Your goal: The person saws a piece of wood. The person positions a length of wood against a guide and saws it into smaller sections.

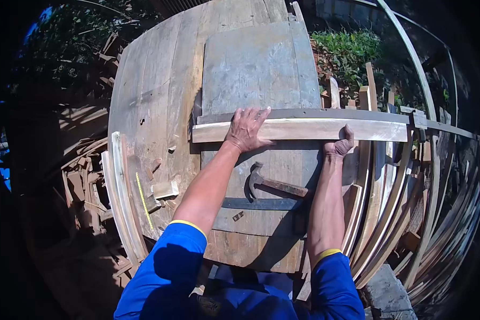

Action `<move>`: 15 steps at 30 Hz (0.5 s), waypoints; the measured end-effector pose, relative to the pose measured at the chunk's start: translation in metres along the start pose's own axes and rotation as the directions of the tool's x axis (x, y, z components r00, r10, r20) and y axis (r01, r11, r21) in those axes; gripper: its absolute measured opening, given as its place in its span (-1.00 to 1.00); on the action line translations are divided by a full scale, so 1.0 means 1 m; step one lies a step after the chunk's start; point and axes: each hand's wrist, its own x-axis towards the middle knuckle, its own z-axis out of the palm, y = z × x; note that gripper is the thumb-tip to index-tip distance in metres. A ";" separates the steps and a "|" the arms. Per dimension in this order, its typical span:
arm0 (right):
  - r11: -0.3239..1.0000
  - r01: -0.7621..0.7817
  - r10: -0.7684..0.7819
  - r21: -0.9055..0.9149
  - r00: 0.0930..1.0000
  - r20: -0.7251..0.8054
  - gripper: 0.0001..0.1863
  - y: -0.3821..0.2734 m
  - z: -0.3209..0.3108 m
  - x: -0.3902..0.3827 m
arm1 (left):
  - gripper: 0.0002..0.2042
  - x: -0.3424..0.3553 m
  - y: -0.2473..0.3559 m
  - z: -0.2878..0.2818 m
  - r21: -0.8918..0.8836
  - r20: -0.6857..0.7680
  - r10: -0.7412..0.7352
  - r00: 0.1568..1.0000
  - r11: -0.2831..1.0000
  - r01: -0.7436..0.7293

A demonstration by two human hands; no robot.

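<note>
A pale wooden board [304,129] lies crosswise on the worktable, its far edge along a long dark grey bar [330,113]. My left hand [245,130] grips it near its left end, fingers over the top reaching the bar, thumb at the near edge. Farther right, my right hand [340,145] holds the near edge, thumb raised against the board's face, its other fingers mostly hidden below. A dark toothed blade [196,104] shows at the board's left end. Nearer me, a claw hammer [277,184] with a wooden handle rests beside a flat dark metal strip [261,204].
The worn wooden tabletop [149,90] carries a grey-blue panel [250,64]. Left are a yellow measuring tape [143,200], an offcut [165,190] and upright strips [124,192]. Long wood strips [378,197] crowd the right side, near a concrete block [389,290].
</note>
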 end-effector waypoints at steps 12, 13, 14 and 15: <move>0.999 0.006 -0.002 -0.033 0.993 0.115 -0.33 -0.001 -0.001 0.007 | 0.08 0.001 -0.002 0.008 0.068 -0.010 -0.004 1.000 0.998 0.004; 0.997 0.056 -0.048 -0.057 0.991 0.127 -0.34 -0.001 -0.002 0.008 | 0.08 0.001 -0.002 0.008 0.074 -0.003 -0.007 1.000 0.997 0.008; 0.996 0.065 -0.059 -0.058 0.993 0.103 -0.35 -0.001 -0.004 0.010 | 0.08 0.001 -0.002 0.008 0.109 0.047 -0.051 0.998 0.993 0.046; 0.998 0.036 -0.033 -0.048 0.998 0.053 -0.36 -0.001 -0.005 0.011 | 0.08 0.001 -0.002 0.009 0.079 0.009 -0.014 1.000 0.997 0.013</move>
